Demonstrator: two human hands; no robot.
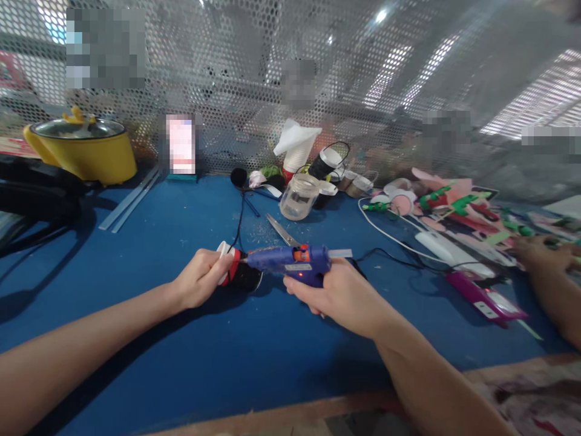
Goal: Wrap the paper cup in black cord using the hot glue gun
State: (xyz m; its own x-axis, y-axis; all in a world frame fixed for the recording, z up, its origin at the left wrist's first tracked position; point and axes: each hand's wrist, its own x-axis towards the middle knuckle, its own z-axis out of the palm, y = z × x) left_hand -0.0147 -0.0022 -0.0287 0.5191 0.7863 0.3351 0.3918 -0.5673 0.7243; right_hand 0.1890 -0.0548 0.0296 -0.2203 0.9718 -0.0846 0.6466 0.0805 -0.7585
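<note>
Blue plastic glue gun (290, 260), grasped by the right hand (333, 293), is apparently gluing a red-banded black cylinder (247, 278) pinched by the left hand (203, 277), next calling for steadiness.

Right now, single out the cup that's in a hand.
The black cup with the red band, gripped by the left hand at the blue glue gun; the other cups sit farther back, untouched.

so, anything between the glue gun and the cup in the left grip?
Nothing visible: the glue gun aims straight at the red band on the cup, close up. The black cord runs off on the far side.
</note>
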